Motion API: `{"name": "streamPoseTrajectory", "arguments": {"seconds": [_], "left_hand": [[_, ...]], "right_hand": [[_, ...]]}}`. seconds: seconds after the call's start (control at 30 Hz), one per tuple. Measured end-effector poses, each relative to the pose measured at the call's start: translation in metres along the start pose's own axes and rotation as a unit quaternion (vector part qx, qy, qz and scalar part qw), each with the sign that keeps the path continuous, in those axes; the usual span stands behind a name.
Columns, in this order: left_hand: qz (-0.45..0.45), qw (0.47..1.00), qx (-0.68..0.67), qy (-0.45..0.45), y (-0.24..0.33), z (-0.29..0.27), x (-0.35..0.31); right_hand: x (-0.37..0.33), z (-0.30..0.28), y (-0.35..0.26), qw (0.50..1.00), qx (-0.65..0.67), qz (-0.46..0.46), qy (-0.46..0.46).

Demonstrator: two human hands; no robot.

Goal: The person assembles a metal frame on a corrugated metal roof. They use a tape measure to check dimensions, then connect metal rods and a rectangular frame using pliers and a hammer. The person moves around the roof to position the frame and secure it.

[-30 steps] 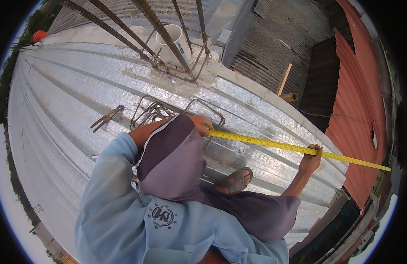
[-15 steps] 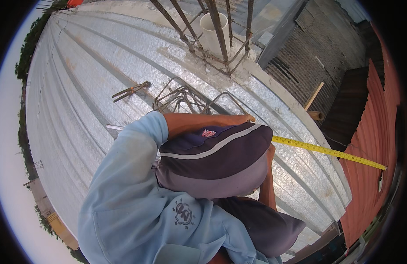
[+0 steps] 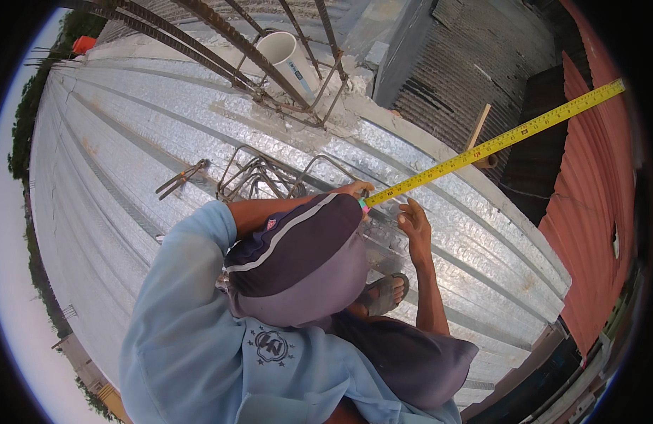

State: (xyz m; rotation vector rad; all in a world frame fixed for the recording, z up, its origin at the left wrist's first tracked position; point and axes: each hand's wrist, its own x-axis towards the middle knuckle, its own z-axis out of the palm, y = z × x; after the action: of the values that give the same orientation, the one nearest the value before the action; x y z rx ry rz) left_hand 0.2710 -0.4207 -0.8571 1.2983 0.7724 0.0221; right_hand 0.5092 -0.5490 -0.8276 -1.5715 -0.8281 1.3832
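Note:
My left hand point(image 3: 356, 189) reaches past my bent left knee and closes around a tape measure point(image 3: 364, 205). Most of its case is hidden behind the knee; a bit of green and pink shows. From it the yellow tape blade point(image 3: 482, 150) extends up and to the right, over the roof edge. Just below the blade, my right hand point(image 3: 415, 225) is raised with fingers loosely bent and apart, holding nothing. Left of my hands, bent steel rebar stirrups point(image 3: 259, 177) lie on the corrugated metal sheeting point(image 3: 475, 240), with pincers point(image 3: 181, 179) farther left.
Upright rebar rods point(image 3: 249, 53) tied with stirrups surround a white pipe point(image 3: 280, 49) at the top. A wooden stick point(image 3: 477, 127) rises beyond the sheeting's edge. Red corrugated sheets point(image 3: 588, 212) stand at right. My sandalled foot point(image 3: 386, 293) rests on the metal.
The tape blade has swung from sloping down to sloping up toward the right. My right hand has come out from behind the knee. The view has shifted, so the rods sit farther left.

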Motion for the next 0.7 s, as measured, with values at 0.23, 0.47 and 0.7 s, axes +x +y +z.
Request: {"name": "streamPoseTrajectory", "arguments": {"seconds": [0.23,0.47,0.7], "left_hand": [[-0.013,0.999,-0.038,-0.032,0.052,0.000,-0.009],[-0.075,0.996,-0.011,0.055,0.058,0.015,-0.044],[-0.083,0.955,-0.066,0.276,0.026,0.002,-0.121]], "right_hand": [[0.086,-0.041,0.031,0.947,-0.311,-0.068,0.048],[0.121,0.004,0.043,0.924,-0.335,-0.161,-0.090],[0.140,0.087,0.032,0.874,-0.381,-0.253,-0.167]]}}
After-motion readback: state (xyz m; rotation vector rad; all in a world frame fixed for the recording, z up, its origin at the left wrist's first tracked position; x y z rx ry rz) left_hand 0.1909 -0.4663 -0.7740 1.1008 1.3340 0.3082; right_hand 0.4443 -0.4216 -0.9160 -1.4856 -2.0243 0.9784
